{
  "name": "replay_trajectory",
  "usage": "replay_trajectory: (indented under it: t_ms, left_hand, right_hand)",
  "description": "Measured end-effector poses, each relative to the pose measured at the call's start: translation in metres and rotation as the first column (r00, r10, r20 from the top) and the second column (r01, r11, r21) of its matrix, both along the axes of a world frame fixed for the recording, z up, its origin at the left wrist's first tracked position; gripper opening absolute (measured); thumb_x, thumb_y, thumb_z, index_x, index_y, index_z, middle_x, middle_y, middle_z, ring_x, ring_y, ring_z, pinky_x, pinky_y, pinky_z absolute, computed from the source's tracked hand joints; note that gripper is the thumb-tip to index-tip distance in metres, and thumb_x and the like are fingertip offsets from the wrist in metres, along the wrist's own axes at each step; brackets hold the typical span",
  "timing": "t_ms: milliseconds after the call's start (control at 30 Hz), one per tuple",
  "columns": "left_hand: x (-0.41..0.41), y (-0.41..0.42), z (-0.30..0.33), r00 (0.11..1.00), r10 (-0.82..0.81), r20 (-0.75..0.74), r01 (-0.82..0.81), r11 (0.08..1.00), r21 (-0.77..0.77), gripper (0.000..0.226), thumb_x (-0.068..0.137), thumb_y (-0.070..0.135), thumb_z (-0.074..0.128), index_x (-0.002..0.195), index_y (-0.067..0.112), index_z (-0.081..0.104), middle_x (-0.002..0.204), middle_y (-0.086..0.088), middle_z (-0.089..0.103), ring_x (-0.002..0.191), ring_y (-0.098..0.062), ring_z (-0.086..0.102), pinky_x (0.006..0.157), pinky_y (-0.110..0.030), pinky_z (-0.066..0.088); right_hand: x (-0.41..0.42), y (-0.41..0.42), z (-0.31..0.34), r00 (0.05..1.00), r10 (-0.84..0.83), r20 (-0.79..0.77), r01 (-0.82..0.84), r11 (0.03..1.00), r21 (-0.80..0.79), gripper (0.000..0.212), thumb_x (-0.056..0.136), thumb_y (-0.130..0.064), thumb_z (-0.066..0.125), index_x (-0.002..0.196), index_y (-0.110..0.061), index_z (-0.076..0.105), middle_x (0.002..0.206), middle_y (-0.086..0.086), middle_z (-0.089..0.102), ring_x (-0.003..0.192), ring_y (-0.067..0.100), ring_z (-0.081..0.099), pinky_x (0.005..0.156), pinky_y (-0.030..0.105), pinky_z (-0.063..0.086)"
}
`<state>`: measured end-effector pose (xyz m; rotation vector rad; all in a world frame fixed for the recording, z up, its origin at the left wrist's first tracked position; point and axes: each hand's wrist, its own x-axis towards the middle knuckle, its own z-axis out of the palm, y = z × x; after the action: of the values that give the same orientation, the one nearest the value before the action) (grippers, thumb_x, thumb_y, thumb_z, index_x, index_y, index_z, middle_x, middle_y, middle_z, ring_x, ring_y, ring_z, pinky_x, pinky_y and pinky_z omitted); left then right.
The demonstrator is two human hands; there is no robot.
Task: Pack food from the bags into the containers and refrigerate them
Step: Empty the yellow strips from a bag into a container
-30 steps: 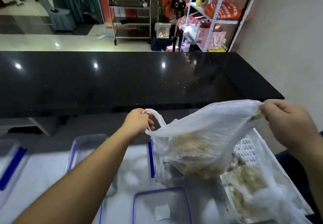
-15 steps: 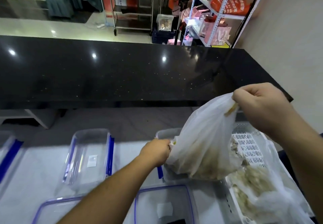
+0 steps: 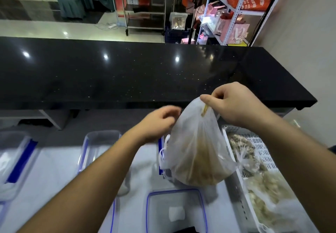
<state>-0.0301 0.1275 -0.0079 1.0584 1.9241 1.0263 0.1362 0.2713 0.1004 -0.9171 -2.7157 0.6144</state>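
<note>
**Bag held at the top by your right hand – left hand blurred beside it**

Your right hand (image 3: 234, 105) is closed on the gathered top of the translucent plastic bag (image 3: 196, 152). Thumb and forefinger are pressed together on the bunched plastic, and a yellowish strip shows just below the pinch. The remaining fingers are curled in behind.

Your left hand (image 3: 158, 121) sits just left of the bag's upper side, fingers bent toward the plastic. It is motion-blurred – I cannot tell whether it grips the bag or only touches it.

Below your right fingers the bag hangs full, its lower half packed with tan, lumpy food. Its loose white handles (image 3: 163, 158) trail off the left side, beneath your left hand.

Under the bag, partly hidden by it, stands a clear container with a blue clip (image 3: 160, 152). Nearer to you than the bag lies another clear blue-rimmed container (image 3: 201, 203) with a small white square inside it. Left of your left forearm is a third clear container (image 3: 98, 147), and further left another with a blue edge (image 3: 20, 161).

Right of the bag, below your right forearm, a white perforated crate (image 3: 261, 149) holds more bagged food (image 3: 261, 183). Beyond both hands runs the black counter (image 3: 127, 76).
</note>
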Motion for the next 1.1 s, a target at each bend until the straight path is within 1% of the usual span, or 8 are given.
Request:
replay_trajectory:
  t_ms: [67, 200, 300, 567, 633, 800, 933, 1100]
  left_hand:
    - [0.008, -0.002, 0.024, 0.997, -0.036, 0.067, 0.025, 0.987, 0.159, 0.054, 0.093, 0.027, 0.067, 0.145, 0.034, 0.057, 0.134, 0.012, 0.066, 0.122, -0.004, 0.064, 0.105, -0.031, 0.054]
    - [0.025, 0.008, 0.041, 0.967, -0.054, -0.249, 0.093, 0.985, 0.146, 0.043, 0.095, 0.031, 0.074, 0.137, 0.035, 0.063, 0.12, 0.014, 0.07, 0.109, -0.003, 0.067, 0.097, -0.033, 0.059]
    - [0.03, 0.011, 0.043, 0.962, -0.002, -0.273, 0.062, 0.976, 0.211, 0.03, 0.097, 0.039, 0.071, 0.126, 0.034, 0.071, 0.108, 0.014, 0.075, 0.1, -0.002, 0.07, 0.091, -0.037, 0.062]
    - [0.034, 0.013, 0.052, 0.898, 0.166, -0.407, -0.054, 0.961, 0.271, 0.011, 0.1, 0.039, 0.065, 0.094, 0.031, 0.071, 0.092, 0.012, 0.066, 0.084, -0.005, 0.064, 0.075, -0.029, 0.057]
    - [0.034, 0.012, 0.051, 0.901, 0.195, -0.386, -0.088, 0.956, 0.279, 0.013, 0.104, 0.035, 0.06, 0.095, 0.028, 0.066, 0.089, 0.008, 0.067, 0.079, -0.008, 0.063, 0.069, -0.028, 0.054]
    - [0.034, 0.01, 0.049, 0.914, 0.238, -0.328, -0.149, 0.95, 0.273, 0.008, 0.106, 0.028, 0.056, 0.098, 0.025, 0.056, 0.084, 0.007, 0.067, 0.072, -0.006, 0.061, 0.065, -0.024, 0.051]
    - [0.031, 0.008, 0.047, 0.948, 0.132, -0.288, -0.066, 0.971, 0.23, 0.018, 0.105, 0.018, 0.056, 0.116, 0.031, 0.06, 0.094, 0.014, 0.075, 0.089, -0.006, 0.071, 0.086, -0.036, 0.06]
    - [0.05, -0.002, 0.031, 0.908, -0.292, -0.3, 0.284, 0.956, -0.073, 0.052, 0.101, 0.041, 0.063, 0.15, 0.04, 0.046, 0.14, 0.015, 0.06, 0.124, -0.004, 0.06, 0.104, -0.029, 0.052]
  right_hand:
    - [-0.002, -0.002, -0.005, 1.0, 0.024, -0.009, -0.024, 0.999, -0.03, 0.05, 0.095, -0.051, 0.065, 0.059, -0.016, 0.066, 0.058, 0.004, 0.066, 0.06, 0.023, 0.066, 0.064, 0.044, 0.059]
    - [-0.002, -0.004, -0.011, 0.994, 0.088, -0.068, -0.093, 0.993, -0.077, 0.051, 0.095, -0.05, 0.066, 0.053, -0.023, 0.056, 0.047, -0.007, 0.051, 0.049, 0.012, 0.055, 0.053, 0.034, 0.047]
    - [-0.001, -0.004, -0.011, 0.989, 0.129, -0.073, -0.131, 0.991, -0.032, 0.048, 0.101, -0.046, 0.059, 0.058, -0.024, 0.058, 0.047, -0.009, 0.052, 0.046, 0.006, 0.047, 0.051, 0.023, 0.036]
    - [0.022, 0.002, -0.028, 0.978, -0.01, -0.21, -0.013, 0.994, -0.107, 0.035, 0.105, -0.03, 0.049, 0.074, -0.018, 0.06, 0.067, -0.005, 0.059, 0.065, 0.014, 0.054, 0.06, 0.035, 0.042]
    - [0.039, 0.012, -0.053, 0.997, -0.079, -0.015, 0.077, 0.993, -0.092, 0.011, 0.096, -0.022, 0.055, 0.093, -0.022, 0.065, 0.086, -0.004, 0.069, 0.078, 0.02, 0.06, 0.066, 0.032, 0.042]
    - [0.077, 0.012, -0.131, 0.828, -0.031, 0.56, 0.121, 0.985, -0.123, 0.056, 0.088, -0.029, 0.065, 0.141, -0.019, 0.052, 0.125, 0.005, 0.069, 0.105, 0.025, 0.066, 0.082, 0.033, 0.052]
    - [0.081, 0.01, -0.153, 0.786, -0.074, 0.613, 0.145, 0.987, -0.067, 0.02, 0.095, -0.02, 0.052, 0.102, -0.029, 0.068, 0.111, 0.005, 0.068, 0.098, 0.025, 0.064, 0.074, 0.03, 0.05]
    - [0.083, 0.002, -0.148, 0.826, 0.017, 0.564, 0.149, 0.957, -0.248, 0.05, 0.108, -0.033, 0.049, 0.155, -0.03, 0.033, 0.16, 0.001, 0.035, 0.137, 0.022, 0.042, 0.112, 0.032, 0.036]
